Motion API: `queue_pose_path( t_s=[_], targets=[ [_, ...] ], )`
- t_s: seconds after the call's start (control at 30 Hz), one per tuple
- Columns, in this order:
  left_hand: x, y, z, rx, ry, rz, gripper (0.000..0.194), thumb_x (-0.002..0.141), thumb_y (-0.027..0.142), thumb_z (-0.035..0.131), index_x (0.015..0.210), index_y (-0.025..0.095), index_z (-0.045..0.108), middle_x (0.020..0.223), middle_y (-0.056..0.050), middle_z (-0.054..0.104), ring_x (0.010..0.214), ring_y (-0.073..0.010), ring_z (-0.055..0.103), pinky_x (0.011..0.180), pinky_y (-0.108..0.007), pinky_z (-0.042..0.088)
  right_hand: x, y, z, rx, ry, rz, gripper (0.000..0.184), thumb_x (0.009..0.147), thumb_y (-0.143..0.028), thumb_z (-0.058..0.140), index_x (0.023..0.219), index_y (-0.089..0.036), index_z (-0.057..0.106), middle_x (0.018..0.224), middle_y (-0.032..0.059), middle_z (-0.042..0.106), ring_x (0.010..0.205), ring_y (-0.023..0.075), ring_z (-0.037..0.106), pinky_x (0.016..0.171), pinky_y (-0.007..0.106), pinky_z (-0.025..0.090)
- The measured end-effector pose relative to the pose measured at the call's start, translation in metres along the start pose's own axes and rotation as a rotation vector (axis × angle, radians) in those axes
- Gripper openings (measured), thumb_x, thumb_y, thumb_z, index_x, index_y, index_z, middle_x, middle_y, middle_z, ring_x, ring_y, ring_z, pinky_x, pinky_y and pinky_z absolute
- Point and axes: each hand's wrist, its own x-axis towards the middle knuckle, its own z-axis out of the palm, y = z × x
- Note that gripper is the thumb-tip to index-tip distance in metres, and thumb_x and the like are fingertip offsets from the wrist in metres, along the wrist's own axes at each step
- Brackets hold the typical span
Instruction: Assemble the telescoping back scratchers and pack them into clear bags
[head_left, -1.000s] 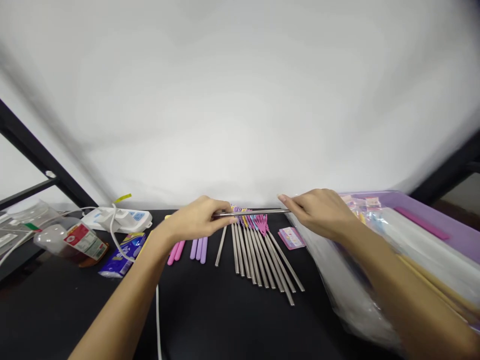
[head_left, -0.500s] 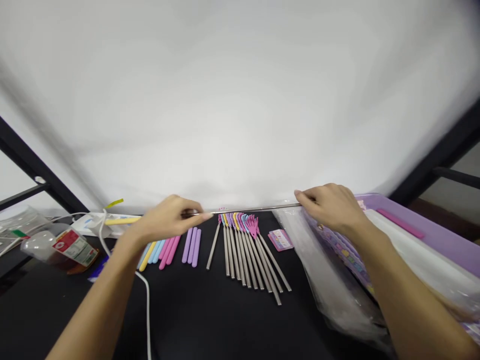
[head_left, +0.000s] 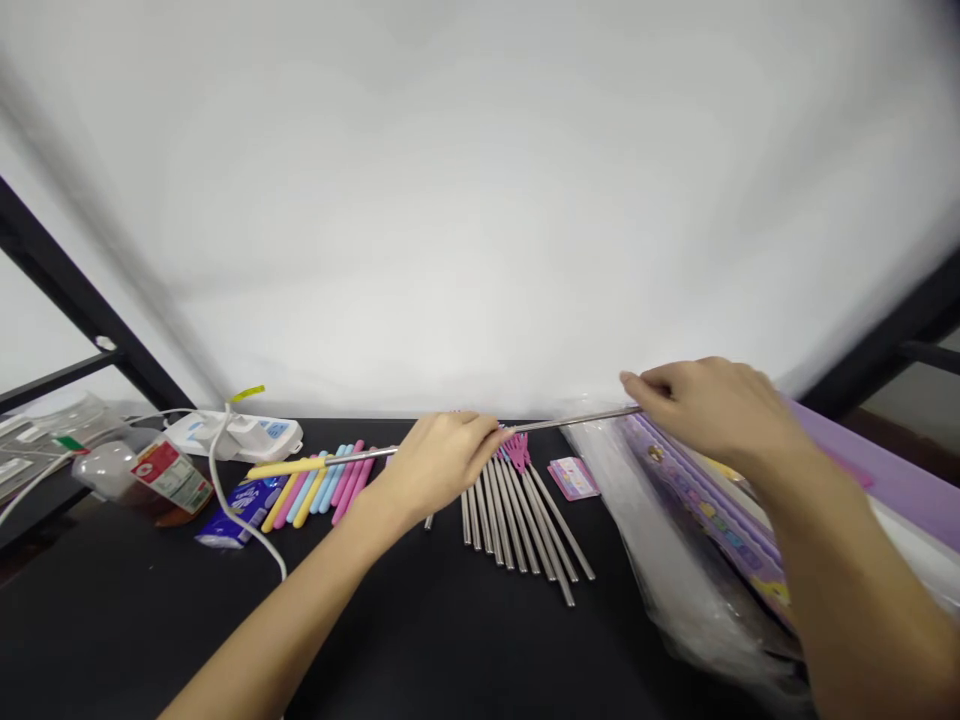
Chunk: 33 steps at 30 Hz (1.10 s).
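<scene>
Steel rod (head_left: 570,420) with a yellow handle (head_left: 289,467) spans left to right over the worktop (head_left: 450,640): the left hand (head_left: 446,460) wraps its middle, handle jutting leftward, and the right hand (head_left: 701,408) grips its right end, whose tip seems hidden there. Fanned back scratchers (head_left: 531,530) lie beneath.
</scene>
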Motion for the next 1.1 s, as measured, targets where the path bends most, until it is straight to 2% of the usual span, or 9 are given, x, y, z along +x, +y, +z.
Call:
queue_pose_path(
  t_s=[0.17,0.27,0.37,0.47,0.6,0.8,0.9,1.0,1.1],
  targets=[
    [0.004,0.018,-0.014,0.195,0.12,0.023,0.045,0.105,0.04,0.029,0.085,0.019,0.064,0.07,-0.001,0.063,0.062,-0.0157,0.058,0.055,-0.03,0.026,0.004,0.002,0.006,0.093,0.048,0.052,0.056,0.094,-0.054,0.028,0.058,-0.023,0.058,0.057,0.0091,0.057,0.061,0.024,0.051,0.061,0.033,0.029],
    [0.003,-0.01,-0.03,0.201,0.083,-0.046,0.054,0.103,0.045,0.028,0.072,0.019,0.063,0.062,-0.002,0.062,0.055,-0.0145,0.054,0.055,-0.029,0.027,0.005,0.006,0.018,0.104,-0.017,0.081,0.056,0.094,-0.049,0.028,0.055,-0.022,0.057,0.059,0.0106,0.059,0.062,0.024,0.053,0.059,0.032,0.03],
    [-0.003,-0.047,-0.044,0.232,0.1,-0.235,0.057,0.101,0.05,0.03,0.065,0.017,0.061,0.049,-0.002,0.054,0.046,-0.0132,0.046,0.053,-0.028,0.026,0.006,0.015,0.025,0.059,-0.029,0.156,0.051,0.092,-0.046,0.03,0.062,-0.021,0.064,0.065,0.0125,0.063,0.065,0.026,0.057,0.059,0.032,0.031],
    [-0.007,-0.062,-0.049,0.302,0.121,-0.25,0.056,0.1,0.05,0.033,0.061,0.018,0.057,0.051,-0.003,0.054,0.049,-0.0143,0.047,0.054,-0.029,0.023,0.007,0.016,0.026,0.055,-0.069,0.102,0.054,0.093,-0.049,0.029,0.065,-0.021,0.066,0.066,0.0133,0.066,0.066,0.0273,0.059,0.061,0.033,0.033],
    [-0.004,-0.05,-0.046,0.327,0.156,-0.194,0.057,0.1,0.05,0.033,0.059,0.017,0.056,0.055,-0.003,0.057,0.05,-0.0135,0.047,0.054,-0.029,0.019,0.007,-0.005,0.023,0.118,-0.114,-0.053,0.065,0.096,-0.054,0.023,0.056,-0.02,0.061,0.062,0.0128,0.066,0.065,0.0255,0.06,0.062,0.033,0.034],
    [0.003,-0.029,-0.036,0.338,0.215,-0.183,0.055,0.1,0.046,0.033,0.061,0.016,0.058,0.055,-0.004,0.059,0.05,-0.013,0.047,0.054,-0.029,0.018,-0.001,-0.056,0.023,0.185,-0.086,-0.056,0.062,0.099,-0.047,0.024,0.064,-0.019,0.066,0.072,0.0147,0.07,0.067,0.0243,0.062,0.059,0.032,0.031],
    [0.005,-0.02,-0.026,0.322,0.189,-0.123,0.055,0.102,0.042,0.029,0.064,0.016,0.06,0.058,-0.004,0.06,0.05,-0.0132,0.048,0.054,-0.031,0.018,-0.009,-0.075,0.026,0.289,-0.076,-0.165,0.063,0.1,-0.047,0.023,0.063,-0.019,0.066,0.067,0.0119,0.069,0.063,0.0216,0.061,0.058,0.032,0.029],
    [0.002,-0.026,-0.028,0.298,0.139,-0.057,0.055,0.103,0.041,0.027,0.067,0.016,0.061,0.061,-0.004,0.062,0.052,-0.0133,0.05,0.055,-0.031,0.02,-0.009,-0.073,0.027,0.304,-0.026,-0.206,0.065,0.1,-0.047,0.021,0.061,-0.019,0.066,0.065,0.0111,0.069,0.062,0.0204,0.06,0.058,0.031,0.028],
    [-0.004,-0.045,-0.04,0.361,0.111,-0.153,0.057,0.101,0.045,0.03,0.062,0.016,0.059,0.061,-0.006,0.063,0.053,-0.0144,0.052,0.055,-0.03,0.019,-0.002,-0.06,0.026,0.234,-0.017,-0.104,0.063,0.099,-0.047,0.025,0.062,-0.018,0.067,0.065,0.0127,0.069,0.062,0.0218,0.06,0.057,0.031,0.028]
  ],
)
